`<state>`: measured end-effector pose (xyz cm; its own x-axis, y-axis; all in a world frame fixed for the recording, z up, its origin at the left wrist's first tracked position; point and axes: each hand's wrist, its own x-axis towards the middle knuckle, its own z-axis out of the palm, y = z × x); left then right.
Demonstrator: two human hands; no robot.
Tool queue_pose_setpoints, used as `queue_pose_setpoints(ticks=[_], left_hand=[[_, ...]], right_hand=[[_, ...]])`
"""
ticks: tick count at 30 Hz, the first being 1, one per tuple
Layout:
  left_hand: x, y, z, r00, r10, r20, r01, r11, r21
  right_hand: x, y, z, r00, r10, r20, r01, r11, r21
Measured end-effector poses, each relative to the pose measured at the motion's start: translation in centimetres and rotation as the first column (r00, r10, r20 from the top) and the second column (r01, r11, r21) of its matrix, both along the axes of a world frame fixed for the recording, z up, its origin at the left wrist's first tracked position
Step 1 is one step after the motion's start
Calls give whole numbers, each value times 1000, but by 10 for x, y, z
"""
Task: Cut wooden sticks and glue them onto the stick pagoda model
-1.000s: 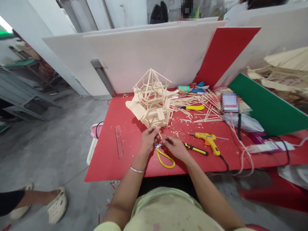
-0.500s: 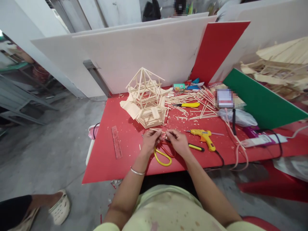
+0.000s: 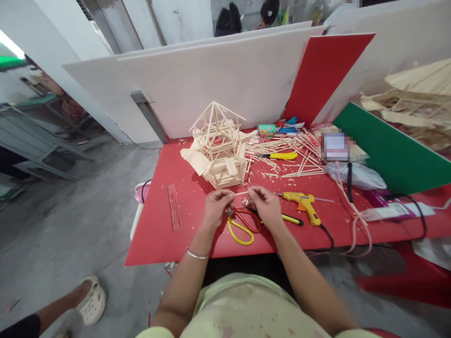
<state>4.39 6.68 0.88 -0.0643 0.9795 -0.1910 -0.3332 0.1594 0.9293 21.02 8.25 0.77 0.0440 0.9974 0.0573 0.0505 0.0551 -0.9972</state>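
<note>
My left hand and my right hand are both closed in a pinch on the ends of a thin wooden stick, held level just above the red table. Right behind it stands a small house model built of wooden sticks. Under my hands lie yellow-handled scissors and red-handled scissors.
A yellow glue gun with its black cord lies right of my hands, with a yellow-and-black cutter beside it. Loose sticks and a yellow knife cover the far right. A clear ruler lies left. White boards wall the back. Another person's foot is on the floor at left.
My right hand has left the scissors and come up to pinch the stick together with my left hand. The red-handled scissors now show beneath my hands.
</note>
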Motion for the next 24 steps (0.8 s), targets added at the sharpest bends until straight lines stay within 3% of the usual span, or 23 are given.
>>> queue_pose_setpoints(ticks=[3, 7, 10, 15, 19, 24], left_hand=[[0, -4, 1, 994, -94, -52, 93, 996, -16], [2, -5, 9, 999, 10, 54, -13, 999, 46], [2, -1, 14, 976, 115, 187, -121, 992, 26], [2, 8, 16, 944, 188, 273, -183, 982, -41], [1, 17, 16, 931, 197, 307, -187, 980, -60], [-1, 36, 16, 927, 258, 273, -252, 966, -57]], right_hand=[[-8, -1, 21, 997, -7, -83, 8, 1000, 15], [-23, -12, 33, 999, -34, -18, 35, 996, 84], [-33, -17, 29, 998, 47, 33, -50, 996, 71], [-50, -9, 19, 966, 244, -89, -246, 969, -8], [-57, 1, 12, 954, 238, -183, -253, 965, -62], [-58, 9, 10, 965, 184, -188, -209, 970, -123]])
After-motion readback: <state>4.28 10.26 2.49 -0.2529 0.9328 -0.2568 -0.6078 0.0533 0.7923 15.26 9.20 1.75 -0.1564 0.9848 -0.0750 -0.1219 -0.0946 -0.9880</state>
